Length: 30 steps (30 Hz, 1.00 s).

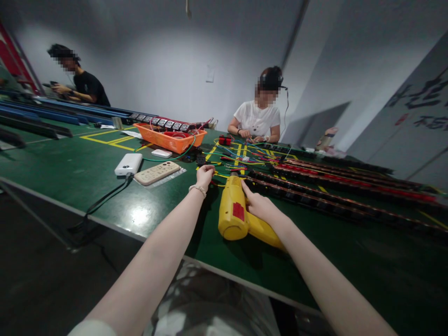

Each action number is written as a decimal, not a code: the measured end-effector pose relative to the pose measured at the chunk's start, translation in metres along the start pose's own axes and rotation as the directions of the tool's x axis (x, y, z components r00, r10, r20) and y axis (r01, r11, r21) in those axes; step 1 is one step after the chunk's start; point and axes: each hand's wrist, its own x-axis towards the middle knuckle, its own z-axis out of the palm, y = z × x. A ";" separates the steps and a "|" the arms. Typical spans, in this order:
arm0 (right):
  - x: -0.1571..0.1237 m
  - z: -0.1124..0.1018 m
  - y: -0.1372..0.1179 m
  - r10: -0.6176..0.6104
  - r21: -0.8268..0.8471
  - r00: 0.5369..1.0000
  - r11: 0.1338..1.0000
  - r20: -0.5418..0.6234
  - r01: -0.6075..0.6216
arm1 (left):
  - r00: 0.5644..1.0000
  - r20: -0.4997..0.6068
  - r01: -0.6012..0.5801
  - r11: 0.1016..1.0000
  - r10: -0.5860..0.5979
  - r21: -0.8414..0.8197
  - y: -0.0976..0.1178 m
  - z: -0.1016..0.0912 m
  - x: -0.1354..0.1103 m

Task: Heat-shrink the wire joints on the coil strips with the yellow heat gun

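My right hand [259, 205] grips the handle of a yellow heat gun [234, 211] that lies on the green table [70, 172], its nozzle pointing away from me. My left hand [204, 174], with a bead bracelet on the wrist, is closed in a pinch on wires [224, 170] just left of the gun's nozzle. What exactly sits between those fingers is too small to make out. Long black power strips with red parts [332, 184] run to the right from the gun.
A white power bank [129, 164] with a cable, a phone [157, 172] and an orange basket [173, 138] lie to the left. A person in white works across the table; another sits far left. The table's near edge is by my forearms.
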 end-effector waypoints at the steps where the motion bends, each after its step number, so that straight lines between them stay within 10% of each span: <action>1: -0.004 -0.001 0.005 0.020 -0.001 1.000 1.000 0.000 -0.020 | 1.000 0.002 0.004 1.000 -0.004 -0.008 0.000 0.000 0.000; 30: -0.020 -0.008 0.010 0.032 -0.118 0.999 0.993 0.014 -0.030 | 0.981 -0.046 -0.187 0.981 0.190 0.048 -0.007 0.004 0.003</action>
